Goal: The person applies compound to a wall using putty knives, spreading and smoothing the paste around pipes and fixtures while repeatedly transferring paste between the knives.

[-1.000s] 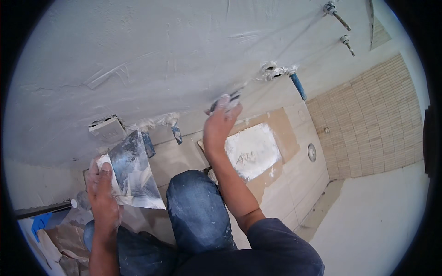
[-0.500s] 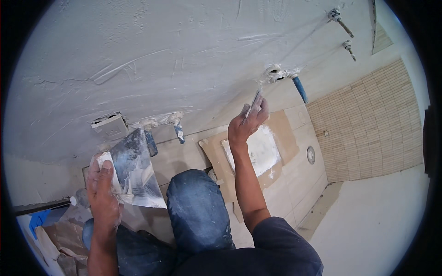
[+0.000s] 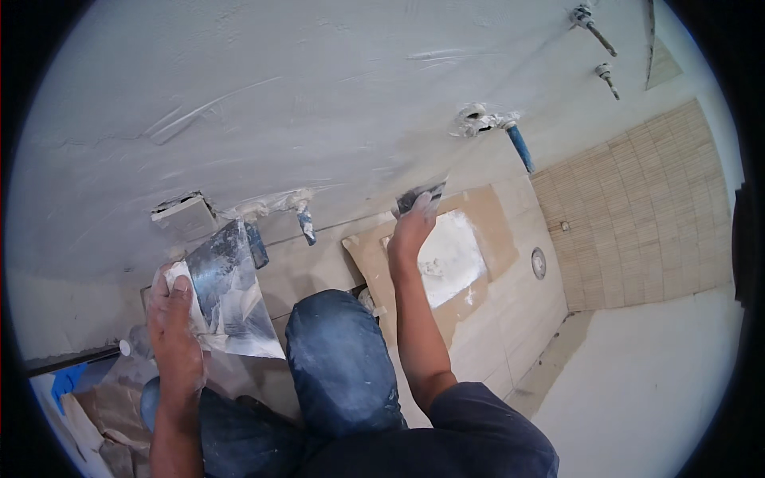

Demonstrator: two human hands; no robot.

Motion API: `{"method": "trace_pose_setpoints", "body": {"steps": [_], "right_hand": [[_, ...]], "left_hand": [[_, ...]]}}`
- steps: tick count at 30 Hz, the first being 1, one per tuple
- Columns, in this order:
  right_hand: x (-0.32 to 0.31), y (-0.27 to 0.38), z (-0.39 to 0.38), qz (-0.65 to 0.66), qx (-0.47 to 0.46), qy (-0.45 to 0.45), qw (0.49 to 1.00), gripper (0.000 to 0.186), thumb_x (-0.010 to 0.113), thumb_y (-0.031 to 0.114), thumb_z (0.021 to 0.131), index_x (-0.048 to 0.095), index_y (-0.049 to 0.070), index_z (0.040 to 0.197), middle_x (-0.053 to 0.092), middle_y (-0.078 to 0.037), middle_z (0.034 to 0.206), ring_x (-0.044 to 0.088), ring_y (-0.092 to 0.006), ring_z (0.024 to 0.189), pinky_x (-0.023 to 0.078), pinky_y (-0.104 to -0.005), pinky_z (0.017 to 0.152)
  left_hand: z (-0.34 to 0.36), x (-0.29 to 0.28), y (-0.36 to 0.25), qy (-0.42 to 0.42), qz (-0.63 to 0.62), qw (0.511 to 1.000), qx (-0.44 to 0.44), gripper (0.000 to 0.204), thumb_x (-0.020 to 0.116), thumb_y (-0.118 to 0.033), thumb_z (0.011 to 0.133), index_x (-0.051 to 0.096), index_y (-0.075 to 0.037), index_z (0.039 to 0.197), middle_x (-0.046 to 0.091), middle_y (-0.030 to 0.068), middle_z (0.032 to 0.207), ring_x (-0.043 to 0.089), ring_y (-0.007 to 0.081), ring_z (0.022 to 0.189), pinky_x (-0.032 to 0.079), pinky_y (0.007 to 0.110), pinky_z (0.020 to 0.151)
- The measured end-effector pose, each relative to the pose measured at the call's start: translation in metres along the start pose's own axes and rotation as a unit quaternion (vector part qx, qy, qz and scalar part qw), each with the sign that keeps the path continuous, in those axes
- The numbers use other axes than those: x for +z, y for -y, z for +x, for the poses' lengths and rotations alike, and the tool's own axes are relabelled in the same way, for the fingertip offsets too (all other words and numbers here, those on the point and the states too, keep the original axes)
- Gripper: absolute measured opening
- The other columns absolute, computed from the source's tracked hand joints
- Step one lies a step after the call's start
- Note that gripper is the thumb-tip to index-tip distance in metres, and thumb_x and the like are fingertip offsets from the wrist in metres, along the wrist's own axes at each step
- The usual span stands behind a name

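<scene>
My left hand (image 3: 175, 327) is closed on a wide metal plastering blade (image 3: 227, 287) with a white handle edge and smears of white compound. My right hand (image 3: 410, 227) is closed on a smaller putty knife (image 3: 416, 195), its blade at or near the lower part of the grey-white plastered wall (image 3: 343, 103); contact is unclear. Above and right of the knife are a pipe opening (image 3: 474, 119) ringed with white compound and a blue pipe stub (image 3: 519, 147). Below the knife, a square of white powder or compound (image 3: 450, 255) lies on brown cardboard (image 3: 498, 223).
Blue stubs (image 3: 305, 223) and a boxed cutout (image 3: 183, 215) are on the left wall. Two valve stems (image 3: 602, 40) jut out at upper right. A tiled surface (image 3: 629, 207), drain (image 3: 539, 263), my bent knee (image 3: 339, 358) and crumpled brown paper (image 3: 103, 422) surround the hands.
My right hand rose rightward toward the pipe opening, then came down a little, the knife's blade turning more face-on. My left hand and its blade stayed nearly in place.
</scene>
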State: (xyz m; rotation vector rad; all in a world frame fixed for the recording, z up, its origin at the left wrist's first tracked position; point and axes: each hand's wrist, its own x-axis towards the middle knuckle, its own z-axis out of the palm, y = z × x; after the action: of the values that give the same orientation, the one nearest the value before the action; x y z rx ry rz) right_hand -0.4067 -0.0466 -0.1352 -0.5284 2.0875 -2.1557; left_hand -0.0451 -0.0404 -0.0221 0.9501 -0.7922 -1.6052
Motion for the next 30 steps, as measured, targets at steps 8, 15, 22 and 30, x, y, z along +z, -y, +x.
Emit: {"method": "trace_pose_setpoints", "body": {"steps": [8,15,22,30], "right_hand": [[0.045,0.082,-0.012,0.057,0.054,0.05,0.996,0.048,0.044,0.035,0.102,0.039,0.003,0.137,0.052,-0.011,0.125,0.055,-0.0215,0.103,0.051,-0.0362,0.08],[0.031,0.082,-0.066,-0.192,-0.399,0.131,0.887,0.046,0.044,0.019,0.101,0.036,-0.005,0.139,0.046,-0.021,0.128,0.051,-0.0293,0.111,0.046,-0.0395,0.089],[0.015,0.019,-0.036,-0.089,-0.121,0.082,0.985,0.041,0.043,0.008,0.099,0.038,-0.009,0.136,0.044,-0.026,0.126,0.045,-0.0383,0.118,0.033,-0.0418,0.104],[0.038,-0.033,-0.041,-0.288,-0.433,0.135,0.844,0.061,0.055,-0.004,0.081,0.04,-0.004,0.14,0.046,-0.026,0.127,0.044,-0.0459,0.113,0.036,-0.0482,0.098]], "left_hand": [[0.001,-0.005,0.002,-0.032,0.029,0.999,-0.023,0.033,0.052,-0.018,0.099,0.051,0.001,0.125,0.059,0.0067,0.111,0.056,0.0129,0.099,0.045,0.027,0.088],[0.002,-0.004,0.004,-0.01,0.042,0.999,-0.008,0.036,0.054,-0.019,0.097,0.051,0.001,0.126,0.059,0.0063,0.11,0.056,0.0123,0.098,0.044,0.027,0.087],[0.001,-0.014,0.0,-0.02,0.022,0.999,-0.018,0.039,0.056,-0.015,0.095,0.05,0.002,0.129,0.059,0.0092,0.115,0.057,0.0171,0.107,0.044,0.032,0.094],[0.001,-0.017,0.01,0.005,0.12,0.992,0.04,0.036,0.053,-0.021,0.098,0.052,0.004,0.125,0.058,0.0066,0.11,0.052,0.0119,0.102,0.04,0.026,0.092]]}}
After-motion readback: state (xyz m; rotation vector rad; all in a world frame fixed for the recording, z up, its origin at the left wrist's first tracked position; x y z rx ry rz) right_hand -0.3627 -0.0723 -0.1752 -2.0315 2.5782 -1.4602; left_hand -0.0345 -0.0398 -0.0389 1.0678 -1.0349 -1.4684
